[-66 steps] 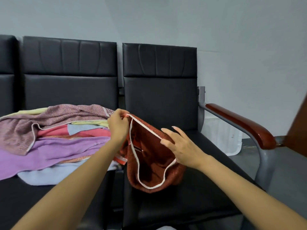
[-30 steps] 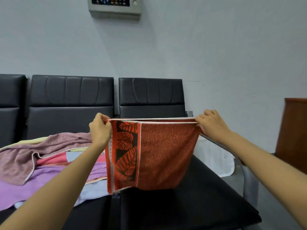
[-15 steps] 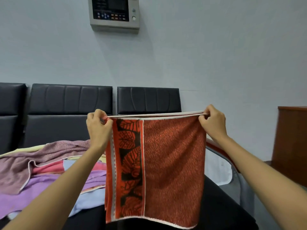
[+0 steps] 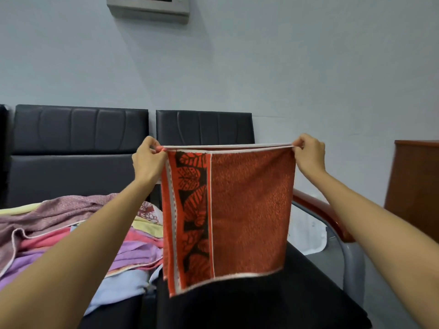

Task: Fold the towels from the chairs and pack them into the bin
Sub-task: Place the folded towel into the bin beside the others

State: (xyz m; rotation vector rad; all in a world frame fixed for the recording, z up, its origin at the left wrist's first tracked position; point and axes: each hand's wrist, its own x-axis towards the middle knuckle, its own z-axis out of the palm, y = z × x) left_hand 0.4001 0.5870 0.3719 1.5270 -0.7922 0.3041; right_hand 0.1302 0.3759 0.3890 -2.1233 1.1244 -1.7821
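My left hand (image 4: 148,160) and right hand (image 4: 308,155) pinch the orange towel's (image 4: 249,214) top corners. It hangs taut above the black chair (image 4: 237,302).

okay, i'm reading this as an office or waiting room, not a home. black padded chairs (image 4: 80,138) stand side by side in a row, backs close against a plain pale grey wall (image 4: 297,67). the end one has a grey metal frame with a wood-topped armrest (image 4: 316,207), proper institutional seating. up at the top edge of the wall i've got a grey control panel (image 4: 147,9) mounted, with a dark display strip. over at the right edge there's a brown wooden cabinet (image 4: 415,186), plain office-style furniture. flat, even indoor light throughout.
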